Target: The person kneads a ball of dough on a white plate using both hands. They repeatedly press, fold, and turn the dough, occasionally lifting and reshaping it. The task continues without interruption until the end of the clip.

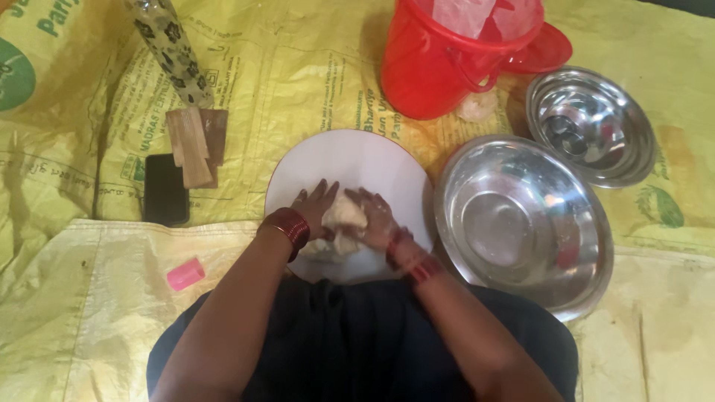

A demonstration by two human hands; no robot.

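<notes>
Item: dough lump [344,222], centred on the round white board [350,160] for firm backing. I see my left hand [316,208] and right hand [375,221] cupped around it, pressing. Large steel bowl [521,223] just beside.

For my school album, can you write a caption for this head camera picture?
Left hand and right hand press pale dough on a round white board beside steel bowls.
</notes>
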